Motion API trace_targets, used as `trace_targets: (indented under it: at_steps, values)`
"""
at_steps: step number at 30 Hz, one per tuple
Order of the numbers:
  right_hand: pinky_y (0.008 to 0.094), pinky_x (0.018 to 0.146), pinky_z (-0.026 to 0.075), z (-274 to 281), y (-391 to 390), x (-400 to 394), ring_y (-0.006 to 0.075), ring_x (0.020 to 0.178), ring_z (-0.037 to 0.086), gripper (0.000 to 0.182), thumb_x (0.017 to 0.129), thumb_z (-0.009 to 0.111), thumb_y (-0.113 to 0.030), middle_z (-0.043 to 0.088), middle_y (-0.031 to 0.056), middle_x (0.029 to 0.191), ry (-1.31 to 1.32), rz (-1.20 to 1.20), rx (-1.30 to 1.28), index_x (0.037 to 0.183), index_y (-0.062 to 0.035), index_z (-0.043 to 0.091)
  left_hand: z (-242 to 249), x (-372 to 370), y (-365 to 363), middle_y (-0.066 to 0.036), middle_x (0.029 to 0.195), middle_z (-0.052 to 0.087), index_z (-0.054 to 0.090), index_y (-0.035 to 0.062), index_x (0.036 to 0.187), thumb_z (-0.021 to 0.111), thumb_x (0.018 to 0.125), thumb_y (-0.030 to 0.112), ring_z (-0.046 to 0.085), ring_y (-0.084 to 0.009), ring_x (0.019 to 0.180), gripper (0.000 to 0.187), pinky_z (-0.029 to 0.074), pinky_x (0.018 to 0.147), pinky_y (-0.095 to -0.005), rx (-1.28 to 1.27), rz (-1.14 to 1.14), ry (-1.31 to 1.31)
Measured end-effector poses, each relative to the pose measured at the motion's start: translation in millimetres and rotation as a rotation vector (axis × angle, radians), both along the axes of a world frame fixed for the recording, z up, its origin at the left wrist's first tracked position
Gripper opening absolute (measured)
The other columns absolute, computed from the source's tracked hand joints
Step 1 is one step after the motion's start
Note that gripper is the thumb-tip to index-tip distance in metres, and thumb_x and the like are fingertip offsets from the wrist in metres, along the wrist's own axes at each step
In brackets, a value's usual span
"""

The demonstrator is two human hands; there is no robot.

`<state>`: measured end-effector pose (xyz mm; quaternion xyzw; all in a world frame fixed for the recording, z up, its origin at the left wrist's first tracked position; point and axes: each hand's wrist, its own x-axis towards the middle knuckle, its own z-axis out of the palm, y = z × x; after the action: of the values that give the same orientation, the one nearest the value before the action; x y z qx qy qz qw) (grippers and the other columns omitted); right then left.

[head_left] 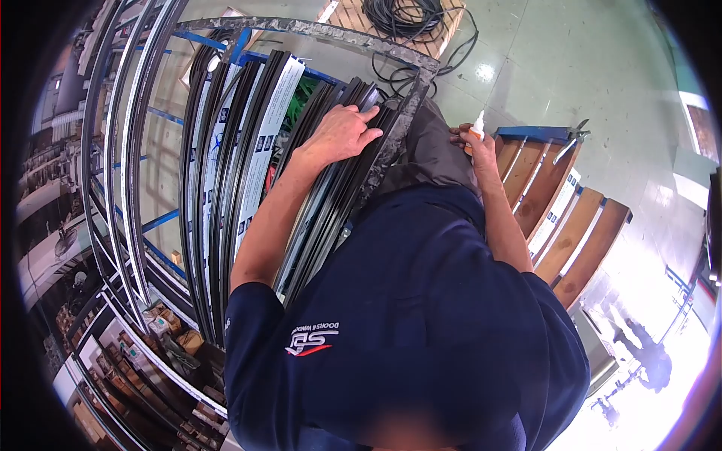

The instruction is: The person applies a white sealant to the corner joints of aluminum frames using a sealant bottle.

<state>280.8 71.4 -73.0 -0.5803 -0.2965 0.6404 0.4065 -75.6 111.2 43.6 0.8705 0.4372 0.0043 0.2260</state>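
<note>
My left hand (342, 137) rests over the upper ends of a stack of dark long profiles (325, 225), thumb and index finger spread apart. Its other fingers are partly hidden by the hand. On the right, beside my thigh, my right hand (485, 154) is closed around a small glue bottle (476, 132) with a white pointed nozzle and an orange label. The nozzle points up, away from me. Left of my left forearm stand more dark profiles, some with a white printed film strip (265, 143).
A metal rack frame (301, 28) surrounds the profiles. At the right stands a wooden slatted cart (579, 237) with pliers (575, 135) on its blue edge. A coil of black cable (404, 13) lies on a pallet (444, 34). A person's dark figure (647, 353) shows far right.
</note>
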Motion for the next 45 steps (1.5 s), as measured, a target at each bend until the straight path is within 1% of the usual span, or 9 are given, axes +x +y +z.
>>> trace_targets:
  at_steps: [4,6,8,10,14,21,30,37,45]
  values:
    - [0.0312,0.086,0.050,-11,2,1,0.0209,0.096,0.074,0.035,0.091,0.068,-0.019,0.077,0.0166,0.114,-0.007,0.046,0.015,0.119,0.0020,0.067,-4,-1,-2,-0.014,0.102,0.076,0.075,-0.0036,0.120,0.062,0.102,0.041,0.065,-0.0323,0.096,0.050,0.049,0.093,-0.0472,0.010,0.013,-0.012]
    - [0.0304,0.085,0.049,-11,2,0,0.0200,0.097,0.073,0.036,0.091,0.068,-0.019,0.077,0.0164,0.115,-0.021,0.081,0.033,0.121,0.0026,0.066,-3,0,-3,-0.011,0.125,0.072,0.077,-0.0031,0.093,0.063,0.101,0.039,0.064,-0.0320,0.095,0.045,0.049,0.090,-0.0451,0.010,0.024,-0.013]
    - [0.0290,0.084,0.049,-7,5,-2,0.0185,0.100,0.073,0.038,0.092,0.068,-0.020,0.077,0.0164,0.117,-0.062,0.149,0.069,0.123,0.0037,0.066,0,1,-2,-0.011,0.122,0.071,0.075,-0.0031,0.097,0.063,0.101,0.040,0.064,-0.0322,0.095,0.045,0.049,0.090,-0.0452,0.009,0.031,-0.003]
    - [0.0307,0.088,0.051,30,15,-20,0.0186,0.105,0.071,0.041,0.092,0.068,-0.017,0.076,0.0160,0.120,-0.053,0.273,0.185,0.127,0.0042,0.065,8,4,-2,-0.015,0.091,0.074,0.069,-0.0035,0.132,0.061,0.102,0.042,0.065,-0.0329,0.096,0.055,0.049,0.092,-0.0474,0.004,0.034,0.018]
    - [0.0353,0.098,0.053,66,39,-81,0.0203,0.116,0.067,0.049,0.090,0.070,-0.011,0.073,0.0137,0.129,-0.003,0.465,0.442,0.137,0.0033,0.061,-2,2,1,-0.017,0.090,0.072,0.068,-0.0020,0.133,0.063,0.100,0.041,0.064,-0.0347,0.095,0.054,0.050,0.089,-0.0473,0.047,0.008,0.022]
    - [0.0463,0.105,0.050,82,74,-125,0.0398,0.116,0.066,0.057,0.081,0.069,-0.018,0.071,0.0220,0.124,-0.621,0.639,0.799,0.136,-0.0047,0.066,11,7,-5,-0.018,0.084,0.065,0.063,0.0000,0.139,0.068,0.097,0.038,0.062,-0.0370,0.089,0.057,0.049,0.085,-0.0466,0.049,0.055,0.035]
    - [0.0446,0.099,0.050,83,67,-133,0.0344,0.099,0.069,0.051,0.078,0.067,-0.027,0.073,0.0175,0.101,-0.934,0.674,0.840,0.125,-0.0071,0.072,-1,1,-43,-0.013,0.150,0.060,0.077,0.0016,0.075,0.075,0.089,0.034,0.059,-0.0288,0.115,0.036,0.045,0.100,-0.0462,0.234,0.046,-0.093]
    - [0.0449,0.097,0.051,87,65,-135,0.0337,0.096,0.069,0.049,0.077,0.069,-0.028,0.072,0.0170,0.096,-0.949,0.686,0.841,0.122,-0.0094,0.072,6,6,-73,-0.014,0.146,0.063,0.074,0.0013,0.074,0.076,0.089,0.031,0.059,-0.0313,0.118,0.034,0.045,0.101,-0.0479,0.215,0.200,-0.057]
    - [0.0458,0.097,0.052,91,62,-134,0.0348,0.097,0.069,0.050,0.076,0.069,-0.027,0.071,0.0166,0.097,-0.953,0.667,0.829,0.123,-0.0100,0.072,-10,-1,-24,-0.011,0.103,0.068,0.072,0.0043,0.092,0.077,0.086,0.021,0.064,-0.0340,0.094,0.019,0.051,0.081,-0.0465,0.243,0.447,-0.295]
